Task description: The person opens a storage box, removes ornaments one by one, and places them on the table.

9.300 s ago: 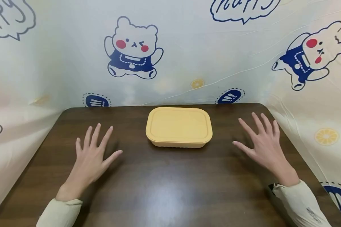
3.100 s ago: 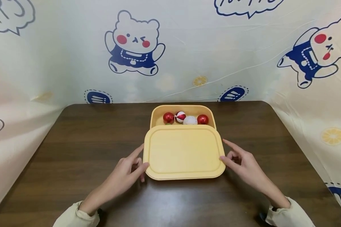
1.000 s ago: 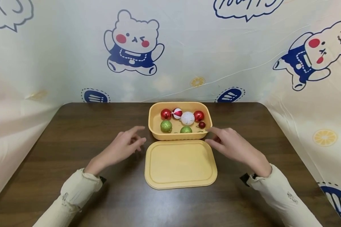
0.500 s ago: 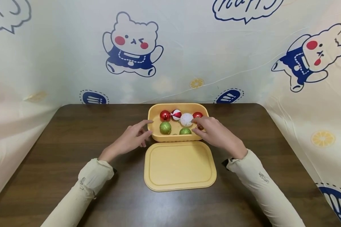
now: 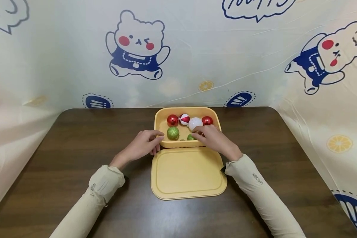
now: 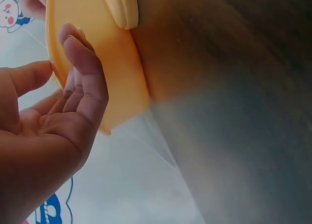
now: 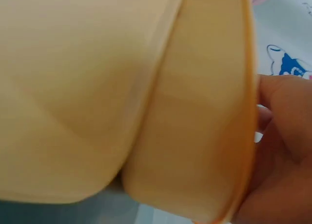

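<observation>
In the head view, an uncovered yellow box (image 5: pixel 186 144) holds Christmas baubles: a shiny red bauble (image 5: pixel 172 120), a red-and-white one (image 5: pixel 184 119), a white one (image 5: pixel 195 123), another red one (image 5: pixel 207 120) and a green glitter bauble (image 5: pixel 173 133). My left hand (image 5: pixel 142 145) grips the box's left front corner, thumb on the rim (image 6: pixel 54 63) and fingers along the outer wall. Over the right front wall my right hand (image 5: pixel 215 139) reaches in. Its fingertips are at a second green bauble (image 5: pixel 191 137), partly covered; whether they pinch it is hidden.
The yellow lid (image 5: pixel 188 173) lies flat on the dark wooden table (image 5: pixel 92 148), just in front of the box. Behind the table and along both sides hangs a printed cloth (image 5: pixel 184 49) with bear drawings.
The lid came off and was laid in front of the box. Lately, my left hand moved right onto the box's corner, and my right hand moved left inside the box, covering the small dark red bauble.
</observation>
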`<state>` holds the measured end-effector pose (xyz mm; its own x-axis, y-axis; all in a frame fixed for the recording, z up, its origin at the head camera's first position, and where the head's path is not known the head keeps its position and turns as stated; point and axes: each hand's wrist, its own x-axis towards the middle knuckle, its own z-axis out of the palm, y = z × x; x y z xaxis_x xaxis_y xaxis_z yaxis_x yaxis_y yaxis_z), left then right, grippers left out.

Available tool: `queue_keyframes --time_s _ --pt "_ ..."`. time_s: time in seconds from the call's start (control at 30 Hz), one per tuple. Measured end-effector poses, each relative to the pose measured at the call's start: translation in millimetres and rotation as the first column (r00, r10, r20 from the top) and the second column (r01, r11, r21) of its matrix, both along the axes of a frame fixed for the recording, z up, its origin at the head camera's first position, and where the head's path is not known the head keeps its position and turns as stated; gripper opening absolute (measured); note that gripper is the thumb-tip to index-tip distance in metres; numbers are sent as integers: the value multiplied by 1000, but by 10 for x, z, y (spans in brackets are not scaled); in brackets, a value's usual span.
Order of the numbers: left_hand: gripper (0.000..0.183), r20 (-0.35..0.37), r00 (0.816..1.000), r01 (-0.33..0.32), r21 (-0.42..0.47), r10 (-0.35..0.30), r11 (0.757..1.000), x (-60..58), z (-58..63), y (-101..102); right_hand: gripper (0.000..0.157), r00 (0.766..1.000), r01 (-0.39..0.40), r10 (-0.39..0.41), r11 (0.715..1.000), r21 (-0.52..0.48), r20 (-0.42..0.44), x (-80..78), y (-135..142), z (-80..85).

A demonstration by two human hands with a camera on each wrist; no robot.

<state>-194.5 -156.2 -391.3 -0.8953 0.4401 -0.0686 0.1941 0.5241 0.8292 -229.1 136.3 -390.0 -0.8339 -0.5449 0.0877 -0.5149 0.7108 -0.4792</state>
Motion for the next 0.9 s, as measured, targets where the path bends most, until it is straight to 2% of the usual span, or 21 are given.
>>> queue_keyframes --time_s 0.13,0.4,0.67,0.77,0.9 --pt "32 -14 1000 13 35 -13 999 -12 -39 -50 22 1000 19 -19 999 -31 18 -1 -17 -54" --pt "35 22 1000 12 53 -14 999 -45 -53 -72 26 992 50 -42 997 -67 116 1 -22 -67" --pt "34 22 1000 6 39 -6 999 -27 -29 -48 31 973 31 -1 992 -124 231 0 -15 -41" --pt "34 14 1000 10 48 -11 999 -26 -34 -46 31 971 20 17 988 -153 238 -8 -10 -46" --pt "32 17 1000 -2 75 1 997 -41 -46 -46 29 978 5 36 982 -191 207 -31 5 -48"
